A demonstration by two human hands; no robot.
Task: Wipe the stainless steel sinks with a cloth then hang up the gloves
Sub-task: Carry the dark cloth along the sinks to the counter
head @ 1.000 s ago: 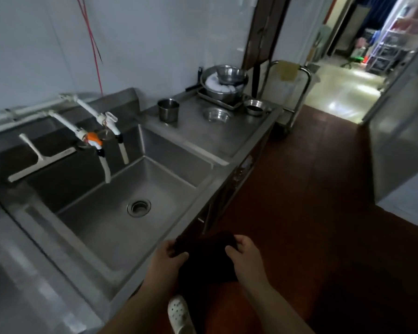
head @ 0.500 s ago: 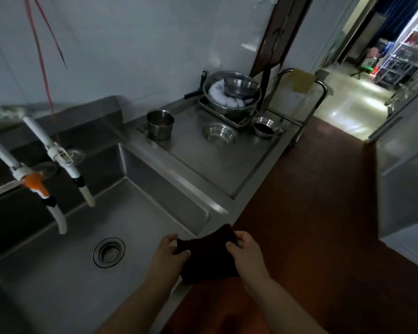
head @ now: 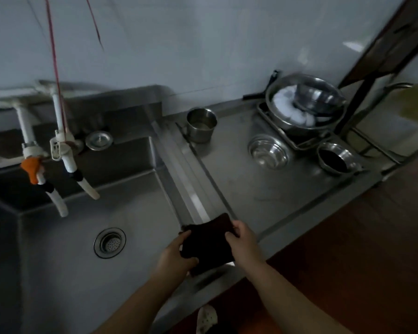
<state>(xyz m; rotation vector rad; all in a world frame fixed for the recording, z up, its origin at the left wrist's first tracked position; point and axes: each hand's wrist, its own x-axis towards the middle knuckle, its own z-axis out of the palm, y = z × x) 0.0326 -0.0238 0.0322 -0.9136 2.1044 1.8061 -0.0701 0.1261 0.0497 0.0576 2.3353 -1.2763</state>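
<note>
Hands both on the dark cloth, held over the near rim of the steel surface, right at the ridge between the sink basin and the flat drainboard. Left hand grips the cloth's left/lower edge w/ fingers curled round it; right hand pinches the right edge, thumb on top. Cloth looks folded, roughly square; can't tell if it touches the steel or hangs just above. Basin sits left of the hands, round drain strainer in its floor. Two white taps stick out over the basin from pipes on the back wall, one w/ an orange fitting; red cord hangs down beside them. Small round sink plug lid rests on the back ledge near the taps. On the drainboard, far side: steel cup upright near the wall, small steel bowl further right, another bowl w/ dark contents near the right edge, big steel basin on a tray w/ white items and a smaller bowl inside. White clog visible on reddish floor below the arms.
</note>
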